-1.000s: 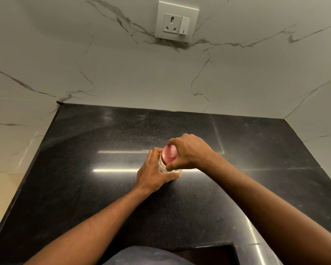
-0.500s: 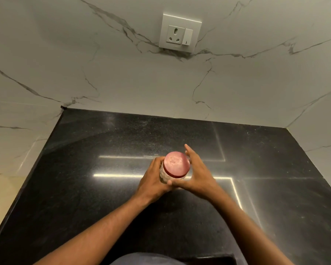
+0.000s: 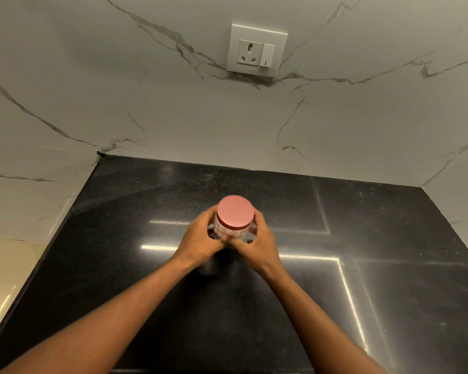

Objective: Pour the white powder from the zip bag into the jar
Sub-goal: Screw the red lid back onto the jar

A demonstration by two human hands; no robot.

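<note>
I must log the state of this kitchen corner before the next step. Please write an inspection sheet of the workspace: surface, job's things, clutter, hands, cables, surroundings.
Surface: black countertop, glossy, with bright light reflections.
Job's things: jar upright, pink lid on it; whether it rests on the countertop cannot be told; zip bag not seen.
Clutter: nothing seen.
Hands: left hand and right hand both wrapped around the jar's sides, fingers meeting at its front; neither touches the lid's top.
Cables: nothing seen.
Surroundings: white marble-look wall with grey veins; socket with switch, nothing plugged in.
</note>
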